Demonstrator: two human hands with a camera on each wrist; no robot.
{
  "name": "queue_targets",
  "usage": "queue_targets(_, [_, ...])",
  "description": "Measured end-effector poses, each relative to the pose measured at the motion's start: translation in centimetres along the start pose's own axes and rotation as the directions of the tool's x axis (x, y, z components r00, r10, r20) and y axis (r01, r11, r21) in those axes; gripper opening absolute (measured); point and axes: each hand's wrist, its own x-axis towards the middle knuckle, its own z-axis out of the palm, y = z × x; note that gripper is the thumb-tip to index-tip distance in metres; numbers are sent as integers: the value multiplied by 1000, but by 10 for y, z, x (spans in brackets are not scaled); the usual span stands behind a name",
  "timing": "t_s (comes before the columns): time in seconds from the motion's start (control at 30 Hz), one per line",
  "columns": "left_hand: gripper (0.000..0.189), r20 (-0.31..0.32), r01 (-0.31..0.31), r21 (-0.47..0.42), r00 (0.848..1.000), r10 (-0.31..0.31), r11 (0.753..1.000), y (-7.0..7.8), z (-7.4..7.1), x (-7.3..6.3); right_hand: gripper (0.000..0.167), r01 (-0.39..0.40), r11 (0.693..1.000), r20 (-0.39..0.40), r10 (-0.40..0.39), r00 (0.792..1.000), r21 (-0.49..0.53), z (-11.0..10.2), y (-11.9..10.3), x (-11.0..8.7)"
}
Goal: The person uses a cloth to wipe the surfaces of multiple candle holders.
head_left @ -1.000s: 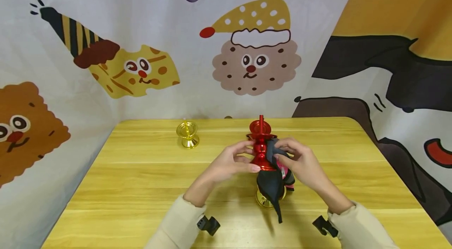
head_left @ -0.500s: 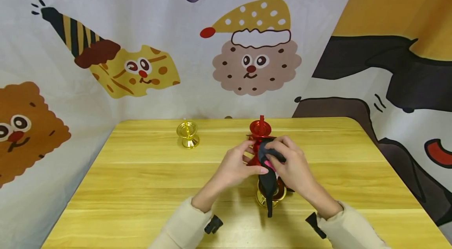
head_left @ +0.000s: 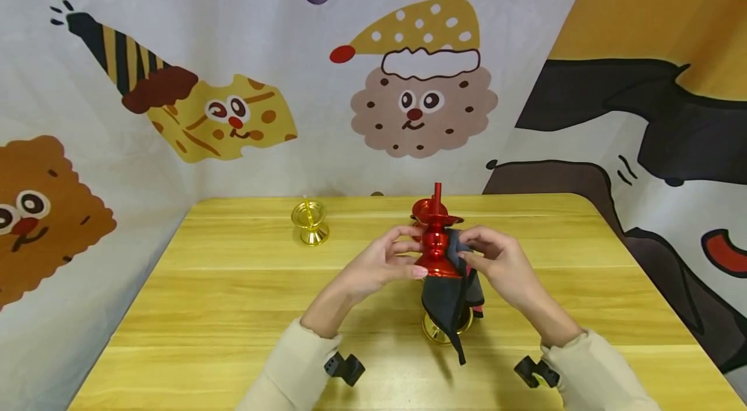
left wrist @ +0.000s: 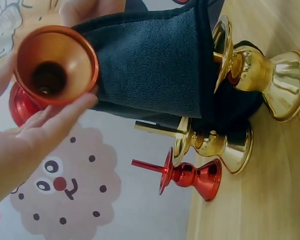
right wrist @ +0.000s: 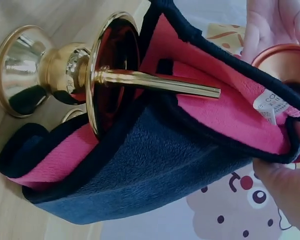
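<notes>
My left hand [head_left: 388, 258] holds a red metal candle holder [head_left: 435, 244] by its flared base, lifted above the table with its spike up. In the left wrist view, the hollow underside of that base [left wrist: 72, 47] faces the camera. My right hand [head_left: 502, 262] pinches a cloth [head_left: 445, 301], dark grey with a pink reverse and black edging, against the holder's right side. The cloth hangs down in front of a gold candle holder [head_left: 434, 331] standing on the table. In the right wrist view a white label [right wrist: 267, 102] shows on the pink side.
Another gold candle holder [head_left: 314, 233] stands at the table's back left. A second red one [head_left: 421, 209] is behind the held one, partly covered. The left wrist view also shows a further gold holder [left wrist: 237, 152] beside that red one [left wrist: 207, 180]. The wooden table [head_left: 233, 307] meets a printed curtain [head_left: 245, 9].
The right hand swept the cloth leftward across the red candle holder, then drew back to its right side. The holder now sits slightly higher and further right.
</notes>
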Motion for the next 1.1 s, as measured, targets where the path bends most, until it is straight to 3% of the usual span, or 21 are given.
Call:
queue_targets(0.23, [64,-33,72,220,997,-66,973,-2,2,1,16,34,998,-34,-35,999,-56,7,-2,-3])
queue_targets(0.33, [67,-93,76,306,994,-50,949,-6,6,4,18,93,985,-58,-102,993,-147,12,-6,-4])
queue_targets(0.43, [69,-176,96,360,984,-33,928,-9,10,6,21,158,951,-74,-184,980,-265,18,-10,-5])
queue_targets(0.5, [70,-206,103,362,978,-29,926,-10,11,6,22,193,929,-71,-226,972,-315,20,-11,-5])
queue_targets(0.57, [69,-204,94,337,979,-25,937,-10,11,5,23,225,929,-69,-255,965,-294,20,-12,-6])
queue_targets(0.73, [64,-93,11,111,996,0,994,-7,6,0,24,218,967,-71,-229,971,-135,14,-9,-6])
queue_targets(0.8, [64,-42,-12,27,999,14,1000,-6,3,-1,23,190,977,-64,-197,978,-101,11,-9,-6])
queue_targets(0.87, [63,-9,-18,-2,1000,18,1000,-6,2,-2,21,161,984,-59,-165,984,-81,10,-7,-5])
queue_targets(0.97, [64,-37,11,55,999,-9,998,-6,5,-2,20,144,987,-63,-149,987,-74,11,-6,-4])
queue_targets(1.03, [65,-101,39,135,995,-25,990,-8,9,0,20,146,984,-75,-154,985,-98,14,-5,-5])
queue_targets(1.1, [67,-183,63,260,983,-15,964,-10,14,2,21,164,969,-87,-182,979,-183,19,-6,-5])
